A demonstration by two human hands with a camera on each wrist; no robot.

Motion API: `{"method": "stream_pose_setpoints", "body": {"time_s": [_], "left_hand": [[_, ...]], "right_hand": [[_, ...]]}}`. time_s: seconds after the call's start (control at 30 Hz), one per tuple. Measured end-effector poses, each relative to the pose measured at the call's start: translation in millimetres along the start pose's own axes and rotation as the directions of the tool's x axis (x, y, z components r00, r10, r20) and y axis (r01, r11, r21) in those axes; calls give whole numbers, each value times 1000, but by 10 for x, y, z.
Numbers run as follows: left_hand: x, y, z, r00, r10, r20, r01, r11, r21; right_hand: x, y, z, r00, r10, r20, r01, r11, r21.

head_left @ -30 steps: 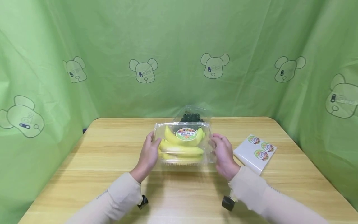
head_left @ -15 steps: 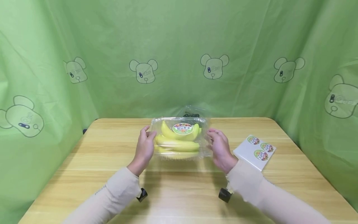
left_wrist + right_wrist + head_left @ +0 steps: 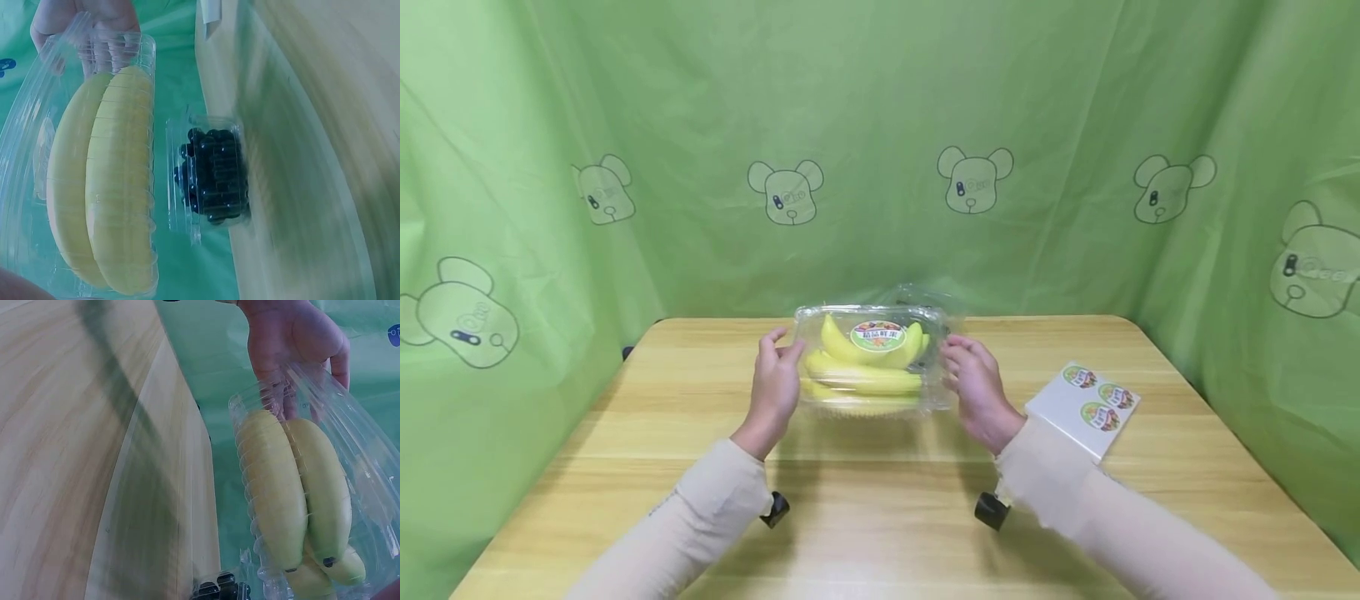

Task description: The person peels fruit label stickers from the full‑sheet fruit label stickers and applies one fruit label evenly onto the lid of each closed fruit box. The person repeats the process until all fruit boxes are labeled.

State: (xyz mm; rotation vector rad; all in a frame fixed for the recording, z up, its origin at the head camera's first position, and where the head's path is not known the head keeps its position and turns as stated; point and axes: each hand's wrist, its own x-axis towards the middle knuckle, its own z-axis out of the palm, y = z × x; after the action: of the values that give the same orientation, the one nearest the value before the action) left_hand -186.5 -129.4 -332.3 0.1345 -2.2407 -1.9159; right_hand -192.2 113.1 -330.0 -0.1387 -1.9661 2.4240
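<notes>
A clear plastic clamshell box (image 3: 808,315) with several yellow bananas (image 3: 865,383) inside is held up above the table, lid down. A round fruit sticker (image 3: 878,336) is on its lid. My left hand (image 3: 772,387) grips the box's left end, thumb at the lid edge. At the opposite end, my right hand (image 3: 977,387) holds it with fingers round the side. Both wrist views show the ribbed side of the box and the bananas through it. Behind it, a second clear box of dark grapes (image 3: 212,175) stands on the table, mostly hidden in the head view.
A white sheet of stickers (image 3: 1060,408) with several round fruit labels lies on the wooden table (image 3: 865,533), right of my right hand. Green curtains (image 3: 880,92) with bear-head prints hang behind the table and on both sides.
Both hands have carried the banana box up and to the left. It now covers most of the grape box behind it in the head view. The sticker sheet stays put.
</notes>
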Motion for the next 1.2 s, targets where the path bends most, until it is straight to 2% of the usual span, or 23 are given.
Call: {"method": "stream_pose_setpoints", "body": {"time_s": [0.4,0.57,0.8,1.0,1.2], "left_hand": [[79,0,-106,999,-27,-22,27,1000,12],[130,16,-147,999,-31,-38,31,999,18],[207,30,-208,997,-46,-55,44,999,-31],[239,17,-250,995,-63,-72,60,997,-41],[255,19,-287,993,-74,-88,71,997,-39]], "right_hand": [[64,8,140,1000,-16,-14,16,1000,-3],[105,8,182,999,-36,12,36,999,-13],[172,8,236,995,-59,74,60,998,-12],[212,21,289,992,-48,115,49,999,-8],[265,50,338,987,-78,138,78,997,9]]}}
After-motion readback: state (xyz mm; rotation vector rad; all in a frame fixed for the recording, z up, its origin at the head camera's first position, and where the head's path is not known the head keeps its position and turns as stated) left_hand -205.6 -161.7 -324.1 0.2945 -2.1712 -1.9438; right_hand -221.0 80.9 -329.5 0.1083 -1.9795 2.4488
